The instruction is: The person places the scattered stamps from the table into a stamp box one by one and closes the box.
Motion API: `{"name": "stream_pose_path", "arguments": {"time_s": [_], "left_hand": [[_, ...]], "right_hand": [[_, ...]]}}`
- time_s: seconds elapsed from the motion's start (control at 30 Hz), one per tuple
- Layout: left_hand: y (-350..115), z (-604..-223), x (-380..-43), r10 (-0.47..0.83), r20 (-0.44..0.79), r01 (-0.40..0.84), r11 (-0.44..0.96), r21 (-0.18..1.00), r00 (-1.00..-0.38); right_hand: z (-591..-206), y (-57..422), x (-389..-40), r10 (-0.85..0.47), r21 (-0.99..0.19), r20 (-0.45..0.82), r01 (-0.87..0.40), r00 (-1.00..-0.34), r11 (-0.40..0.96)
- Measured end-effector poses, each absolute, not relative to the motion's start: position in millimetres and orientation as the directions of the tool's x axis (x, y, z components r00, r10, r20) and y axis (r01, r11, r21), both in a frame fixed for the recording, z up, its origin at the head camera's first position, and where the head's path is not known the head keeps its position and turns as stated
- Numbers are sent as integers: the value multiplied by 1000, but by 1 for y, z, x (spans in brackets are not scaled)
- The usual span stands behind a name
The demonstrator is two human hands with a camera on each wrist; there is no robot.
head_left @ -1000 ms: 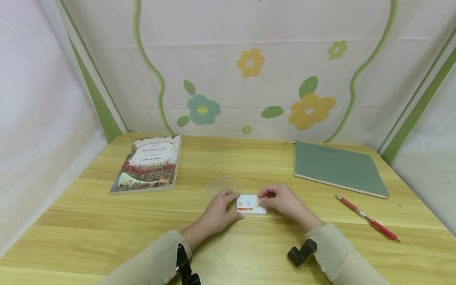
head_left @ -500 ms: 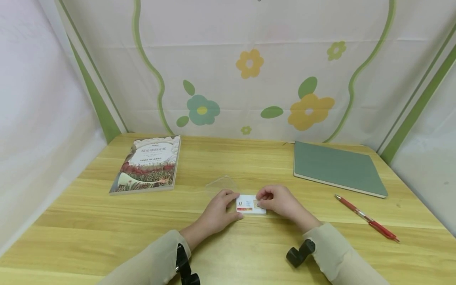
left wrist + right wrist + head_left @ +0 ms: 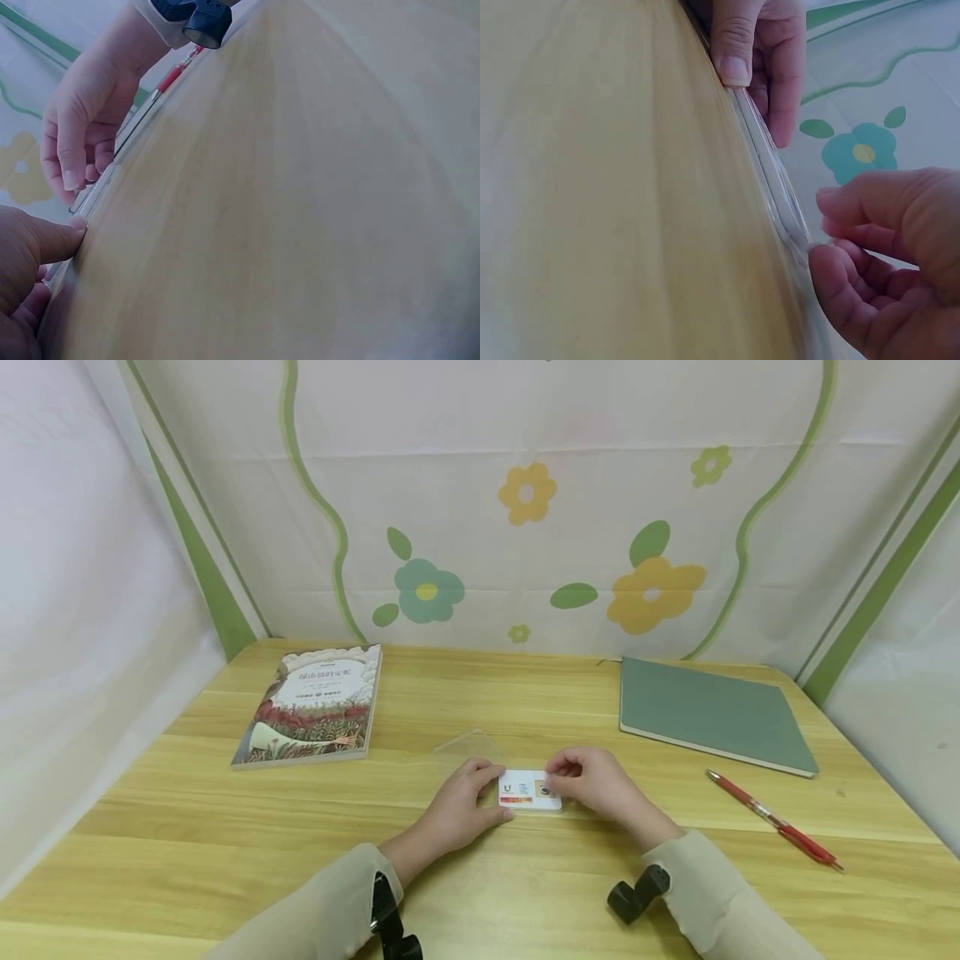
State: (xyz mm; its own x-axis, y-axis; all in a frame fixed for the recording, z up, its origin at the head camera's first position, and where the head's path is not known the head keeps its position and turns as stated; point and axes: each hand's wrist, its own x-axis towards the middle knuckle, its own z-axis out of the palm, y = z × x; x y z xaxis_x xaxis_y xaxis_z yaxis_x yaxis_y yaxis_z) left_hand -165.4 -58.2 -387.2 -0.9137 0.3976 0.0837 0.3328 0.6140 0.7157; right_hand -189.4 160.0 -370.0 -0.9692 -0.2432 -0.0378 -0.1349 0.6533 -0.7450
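Note:
A small flat white card case (image 3: 517,789) with printed labels and clear plastic edges lies on the wooden table in the head view. My left hand (image 3: 461,810) holds its left end, thumb on the near edge and fingers on the far edge. At the opposite end, my right hand (image 3: 596,785) has its thumb and index finger pinched at the corner; what lies between the tips is too small to tell. A clear plastic lid (image 3: 476,743) lies just behind the left hand. In the right wrist view, the case's layered side (image 3: 761,154) runs between both hands.
A paperback book (image 3: 311,706) lies at the back left of the table (image 3: 187,827). Toward the back right is a green notebook (image 3: 712,714), with a red pen (image 3: 772,818) in front of it. A flowered curtain (image 3: 465,485) stands behind the table.
The right fingertips have shifted slightly away from the label, so more of its round mark shows. The left hand and the case stay in place.

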Motion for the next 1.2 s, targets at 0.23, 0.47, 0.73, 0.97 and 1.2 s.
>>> {"name": "stream_pose_path", "arguments": {"time_s": [0.23,0.47,0.73,0.97,1.2], "left_hand": [[-57,-386,-165,385,85,325,618,716,-919],[-60,-378,-167,435,98,369,601,709,-895],[-80,-359,-175,443,162,413,561,717,-882],[-104,-357,-185,396,170,392,590,706,-903],[-115,-363,-193,329,120,307,607,733,-937]], "right_hand": [[-359,165,-192,-217,-749,-70,-93,-974,656],[-345,167,-200,-298,-746,-41,-169,-954,644],[-332,167,-222,-515,-676,10,-386,-857,628],[-322,153,-240,-648,-662,-33,-469,-761,585],[-321,133,-253,-730,-611,-121,-529,-673,589]]}}
